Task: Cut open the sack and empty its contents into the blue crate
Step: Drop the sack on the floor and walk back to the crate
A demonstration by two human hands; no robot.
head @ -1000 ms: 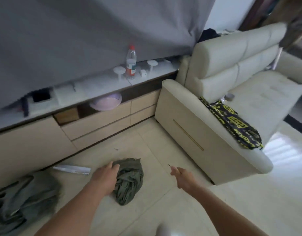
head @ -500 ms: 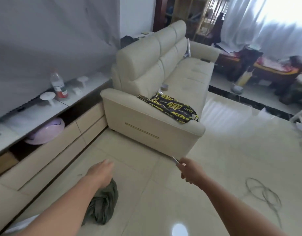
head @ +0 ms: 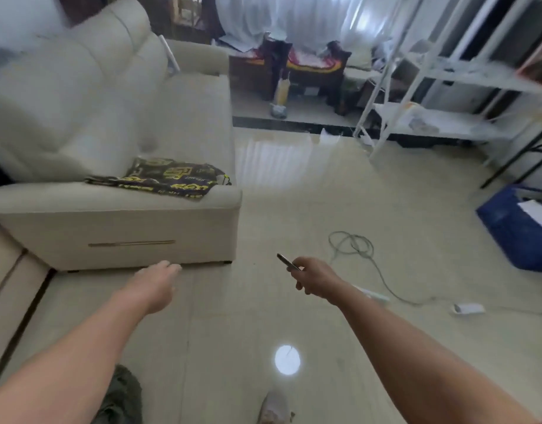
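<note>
My right hand (head: 315,278) grips a small knife (head: 286,261) whose dark blade sticks up and to the left. My left hand (head: 155,286) is stretched forward over the tiled floor with relaxed fingers, holding nothing. A blue crate (head: 517,234) stands on the floor at the far right, partly cut off, with white paper inside. A crumpled olive-green cloth bundle (head: 123,399) lies on the floor at the bottom left, mostly hidden by my left forearm. The view is blurred.
A cream sofa (head: 116,221) with a black-and-yellow cloth (head: 168,179) on its arm fills the left. A grey cable (head: 355,246) and a white power strip (head: 467,308) lie on the floor right of my right hand. White shelving (head: 416,87) stands at the back right.
The view has swung right: cabinet and bottle are gone, the blue crate and shelving have appeared. My left hand has come off the green cloth, which now lies behind at the bottom edge.
</note>
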